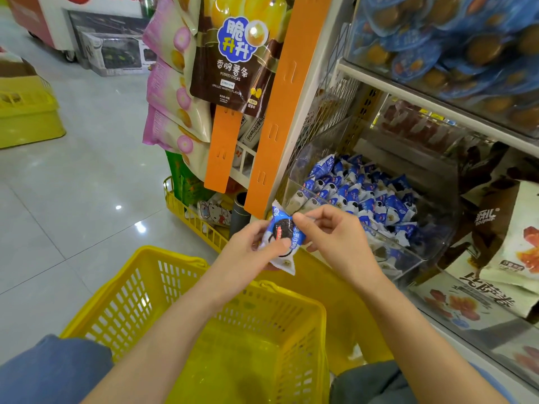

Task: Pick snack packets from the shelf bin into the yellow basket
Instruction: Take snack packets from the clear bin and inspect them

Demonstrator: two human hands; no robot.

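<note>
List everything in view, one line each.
held packet: one, blue and white, above the basket
bin: one, clear, on the shelf at right
bin packets: many, blue and white, piled in the bin
basket: one, yellow, below the hands
far basket: one, yellow, on the floor at far left
potato sticks bag: one, brown, hanging top centre
pink bags: several, pink and cream, left of the potato sticks bag
orange strips: two, orange, on the shelf end
blue packs: many, blue, top right
left hand: one, grips the held packet
right hand: one, pinches the held packet
</note>
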